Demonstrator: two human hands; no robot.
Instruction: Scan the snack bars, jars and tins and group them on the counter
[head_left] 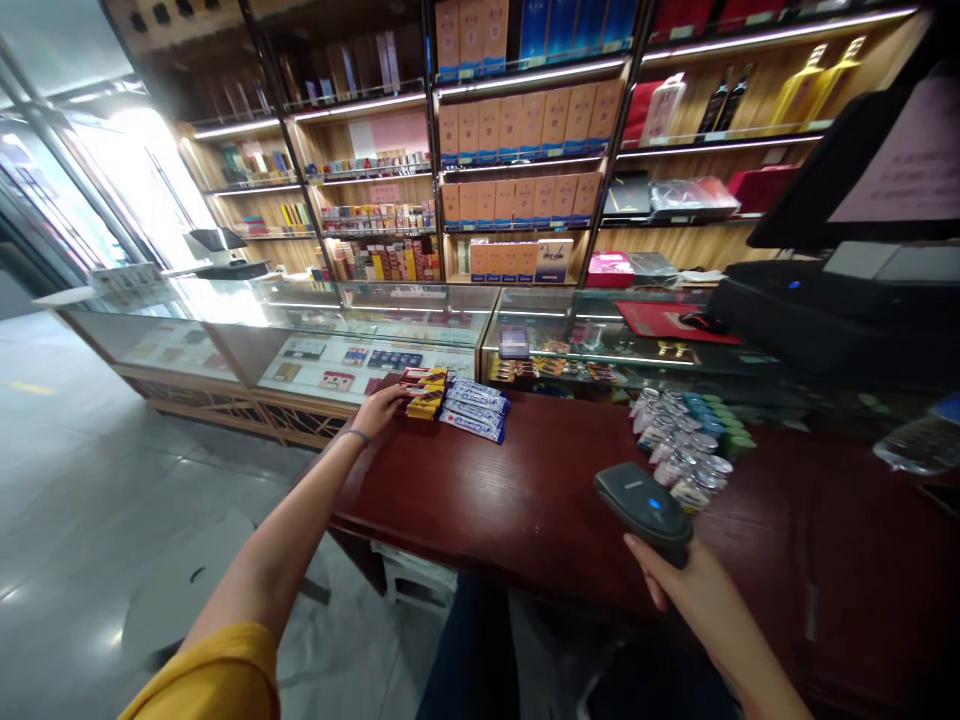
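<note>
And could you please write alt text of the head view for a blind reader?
At a dark red counter, a person's right hand holds a scanner while the left hand touches yellow packs beside blue-and-white packets. Silver-topped containers sit at right; behind are glass display cases and lit shelves of boxes and bottles.

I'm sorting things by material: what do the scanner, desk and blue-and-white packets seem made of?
Scanner: probably dark plastic, by its smooth, dull shell. Desk: varnished wood or laminate, reddish-brown with glossy reflections. Packets: perhaps plastic film, by their slight sheen.
</note>
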